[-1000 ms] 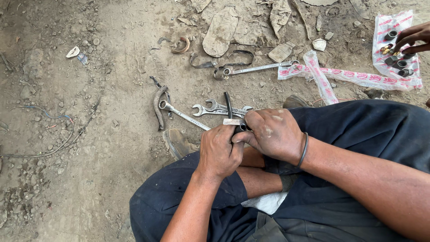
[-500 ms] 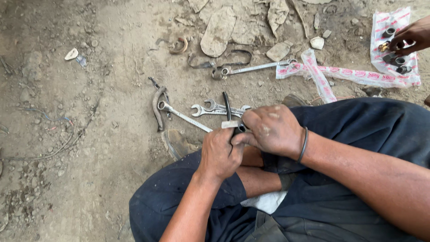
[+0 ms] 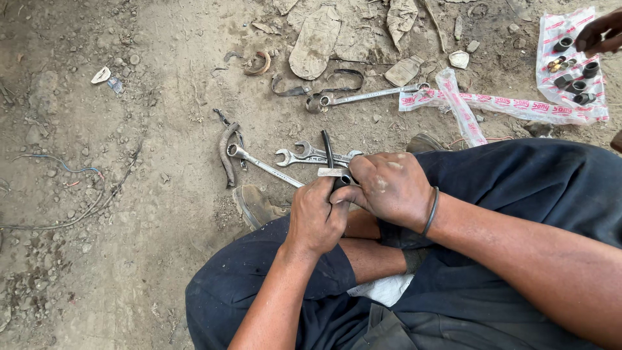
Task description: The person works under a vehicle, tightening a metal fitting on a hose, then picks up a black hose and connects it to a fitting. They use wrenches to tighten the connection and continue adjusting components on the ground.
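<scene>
Left hand (image 3: 315, 217) is closed around a small metal piece (image 3: 334, 172), fingers curled tight. Right hand (image 3: 387, 188) touches the left, pinching the same piece, from which a black strip (image 3: 328, 148) rises upright. Just beyond the knuckles, several wrenches (image 3: 304, 155) lie on the dirt ground (image 3: 129, 194), a coiled spring (image 3: 227, 152) to their left. Farther out lies a long ratchet wrench (image 3: 369, 96). Far right of both hands, another person's hand (image 3: 599, 32) reaches dark sockets (image 3: 573, 81) on a plastic wrapper (image 3: 557, 29).

Thin black strip (image 3: 328, 150) upright, perhaps through small metal piece (image 3: 333, 172).
</scene>
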